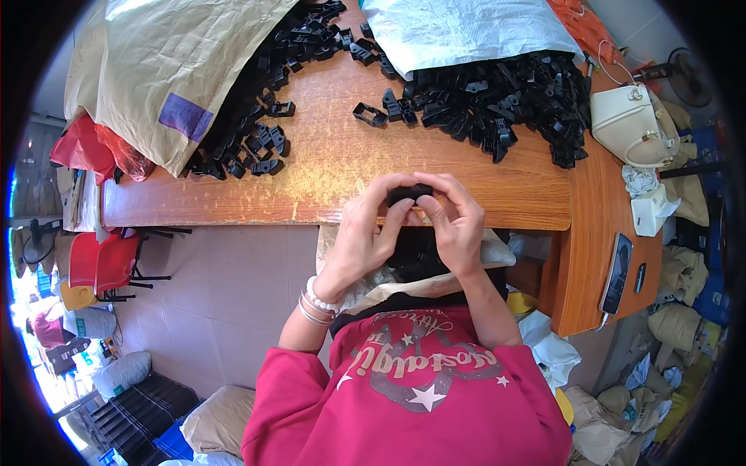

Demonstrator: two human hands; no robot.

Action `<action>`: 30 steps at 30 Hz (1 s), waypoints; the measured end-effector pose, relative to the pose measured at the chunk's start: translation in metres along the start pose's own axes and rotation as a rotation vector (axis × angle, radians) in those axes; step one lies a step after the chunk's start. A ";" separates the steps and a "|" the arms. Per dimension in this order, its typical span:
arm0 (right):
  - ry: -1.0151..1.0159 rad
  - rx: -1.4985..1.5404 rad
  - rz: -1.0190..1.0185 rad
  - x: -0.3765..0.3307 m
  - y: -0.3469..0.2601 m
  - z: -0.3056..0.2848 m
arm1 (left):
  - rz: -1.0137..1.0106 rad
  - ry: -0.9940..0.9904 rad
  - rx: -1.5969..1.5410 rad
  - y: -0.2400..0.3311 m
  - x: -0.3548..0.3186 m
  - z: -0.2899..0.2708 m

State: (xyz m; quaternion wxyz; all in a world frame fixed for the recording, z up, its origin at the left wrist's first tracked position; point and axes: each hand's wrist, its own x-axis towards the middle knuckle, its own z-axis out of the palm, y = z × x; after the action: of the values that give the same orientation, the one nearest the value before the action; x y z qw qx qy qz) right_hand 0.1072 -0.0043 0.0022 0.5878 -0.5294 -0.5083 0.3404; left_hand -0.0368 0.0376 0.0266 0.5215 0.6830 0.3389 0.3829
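Note:
Between the fingertips of both hands is a small black plastic part, held just above the table's near edge. My left hand pinches it from the left, with a beaded bracelet and bangles on the wrist. My right hand grips its other side, thumbs close together on the near face. Fingers cover much of the part, so its exact shape is hidden. Below the hands, an open sack in my lap contains dark pieces. A single black frame-like piece lies on the table beyond my hands.
Black plastic parts spill from a white woven sack; others lie beside a tan paper sack. The wooden table meets a side desk with a phone and cream handbag. A red chair stands left.

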 end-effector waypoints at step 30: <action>-0.027 -0.297 -0.158 0.029 -0.009 0.002 | -0.296 0.004 -0.617 -0.025 0.025 -0.012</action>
State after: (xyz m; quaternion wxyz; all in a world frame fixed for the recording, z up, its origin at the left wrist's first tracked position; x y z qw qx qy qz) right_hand 0.1119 0.0219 0.0175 0.5213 -0.5641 -0.6008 0.2214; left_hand -0.0376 0.0701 0.0081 0.7528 0.4358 0.3035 0.3888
